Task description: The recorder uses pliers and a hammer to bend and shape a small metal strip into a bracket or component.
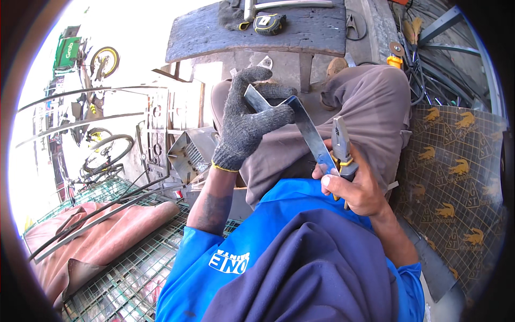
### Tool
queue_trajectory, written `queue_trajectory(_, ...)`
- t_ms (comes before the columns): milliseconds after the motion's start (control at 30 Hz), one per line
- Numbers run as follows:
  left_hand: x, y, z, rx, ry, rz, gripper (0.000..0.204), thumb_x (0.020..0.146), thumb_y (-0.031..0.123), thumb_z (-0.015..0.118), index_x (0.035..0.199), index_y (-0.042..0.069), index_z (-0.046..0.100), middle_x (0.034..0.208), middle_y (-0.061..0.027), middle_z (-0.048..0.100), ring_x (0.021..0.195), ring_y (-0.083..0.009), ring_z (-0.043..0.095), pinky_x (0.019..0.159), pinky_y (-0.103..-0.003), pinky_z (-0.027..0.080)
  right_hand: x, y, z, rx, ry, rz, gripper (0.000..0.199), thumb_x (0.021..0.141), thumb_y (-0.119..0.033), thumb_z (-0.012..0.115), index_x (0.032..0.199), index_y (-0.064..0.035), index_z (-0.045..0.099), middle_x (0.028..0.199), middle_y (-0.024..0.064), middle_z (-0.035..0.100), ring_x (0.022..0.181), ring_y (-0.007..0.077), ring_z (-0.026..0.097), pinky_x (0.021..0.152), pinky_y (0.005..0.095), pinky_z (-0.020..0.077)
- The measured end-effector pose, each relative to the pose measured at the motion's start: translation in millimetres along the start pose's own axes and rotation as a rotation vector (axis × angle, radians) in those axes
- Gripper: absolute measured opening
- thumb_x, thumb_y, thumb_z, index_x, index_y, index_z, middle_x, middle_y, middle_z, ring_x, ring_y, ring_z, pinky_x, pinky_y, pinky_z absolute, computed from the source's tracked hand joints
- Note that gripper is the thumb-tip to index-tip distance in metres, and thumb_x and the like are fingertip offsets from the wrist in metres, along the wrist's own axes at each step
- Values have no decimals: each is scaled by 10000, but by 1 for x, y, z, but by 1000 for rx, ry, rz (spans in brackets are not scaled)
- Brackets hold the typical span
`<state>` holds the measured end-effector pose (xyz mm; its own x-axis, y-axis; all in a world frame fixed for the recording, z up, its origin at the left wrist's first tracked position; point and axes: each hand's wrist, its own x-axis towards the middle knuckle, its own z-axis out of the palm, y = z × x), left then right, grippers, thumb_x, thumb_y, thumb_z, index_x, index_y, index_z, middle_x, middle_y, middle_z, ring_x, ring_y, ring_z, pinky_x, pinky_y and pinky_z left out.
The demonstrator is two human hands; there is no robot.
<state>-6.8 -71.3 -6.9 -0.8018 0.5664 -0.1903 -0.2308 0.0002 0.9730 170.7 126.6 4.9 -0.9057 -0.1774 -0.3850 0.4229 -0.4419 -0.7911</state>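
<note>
A flat strip of shiny metal (310,129), bent sharply into an angle, is held over my lap between both hands. My left hand (238,126), in a dark grey knitted glove, is closed around its far, shorter leg, with the thumb near the bend. At the strip's near end, my bare right hand (362,188) pinches the metal between thumb and fingers. A pair of pliers (340,140) with yellow and black handles also sits in that right hand, jaws pointing away from me. The pliers' jaws are beside the strip, not on it.
Ahead stands a dark wooden bench (209,37) bearing a tape measure (270,24), a dark glove (230,16) and a metal-handled tool (292,5). A printed dark board (456,177) leans at right. Left are green wire mesh (129,279), a pinkish sheet (112,231) and long metal rods (102,206).
</note>
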Motion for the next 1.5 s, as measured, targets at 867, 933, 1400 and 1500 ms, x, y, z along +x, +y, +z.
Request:
queue_trajectory(867, 16, -4, 61, -696, 377, -142, 531, 1000, 641, 493, 1004, 133, 649, 853, -83, 670, 723, -243, 661, 662, -368, 559, 19, 37, 37, -151, 141, -190, 355, 954, -39, 606, 1271, -38, 445, 937, 48, 645, 842, 112, 589, 813, 314, 503)
queue_trajectory(933, 14, -5, 55, -729, 334, -180, 530, 999, 645, 491, 977, 138, 645, 828, -79, 661, 701, -238, 650, 645, -354, 544, 20, 40, 38, -139, 138, -195, 338, 950, -26, 600, 1251, -34, 446, 911, 48, 622, 828, 124, 585, 810, 320, 500)
queue_trajectory(1400, 27, -17, 31, -741, 204, -443, 478, 991, 591, 582, 825, 143, 596, 732, -97, 621, 667, -291, 624, 644, -426, 543, 27, 60, 28, -215, 126, -118, 369, 927, -66, 628, 1254, -34, 462, 922, 91, 659, 813, 170, 647, 797, 350, 526)
queue_trajectory(1500, 30, -29, 26, -762, 214, -337, 472, 1022, 553, 550, 933, 98, 637, 860, -120, 679, 780, -293, 671, 748, -435, 576, 33, 50, 22, -53, 104, -58, 367, 929, -82, 634, 1259, -44, 479, 950, 93, 669, 802, 157, 651, 765, 337, 539)
